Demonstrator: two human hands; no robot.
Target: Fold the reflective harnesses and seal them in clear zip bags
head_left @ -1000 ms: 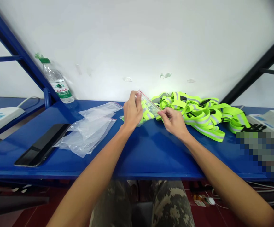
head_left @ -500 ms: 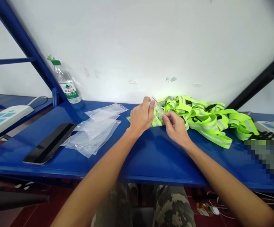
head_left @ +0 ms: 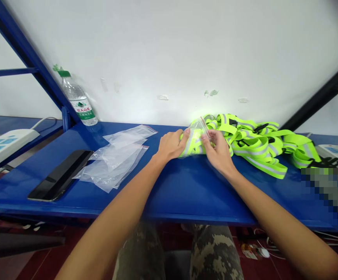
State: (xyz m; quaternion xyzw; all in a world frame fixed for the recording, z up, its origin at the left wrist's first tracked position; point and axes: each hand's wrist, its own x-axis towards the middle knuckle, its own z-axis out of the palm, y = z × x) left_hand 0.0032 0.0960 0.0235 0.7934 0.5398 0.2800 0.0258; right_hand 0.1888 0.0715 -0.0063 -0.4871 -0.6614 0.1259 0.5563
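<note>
1. While the left hand [head_left: 171, 146] is gripping one end of a filled bag [head_left: 197, 134], its thumb is pressing on the top and its fingers are curling around the far side.
2. At the bag's other end, the right hand [head_left: 218, 149] is pinching the plastic between thumb and fingers, close to the red-lined edge.
3. Inside that clear bag, a folded strap [head_left: 195, 146] in bright yellow-green with grey stripes is showing through.
4. Between the two hands, the bag is sitting towards the back of the blue table [head_left: 183, 190], near the white wall [head_left: 157, 50].
5. Just beyond the right hand, a tangled pile of straps [head_left: 256, 146] with black buckles is spreading rightward.
6. To the left of the hands, several flat bags [head_left: 113, 163] are overlapping one another, and a black phone [head_left: 60, 175] is lying just beside them.
7. Behind the phone, a water bottle [head_left: 81, 105] with a green cap is standing near the wall.
</note>
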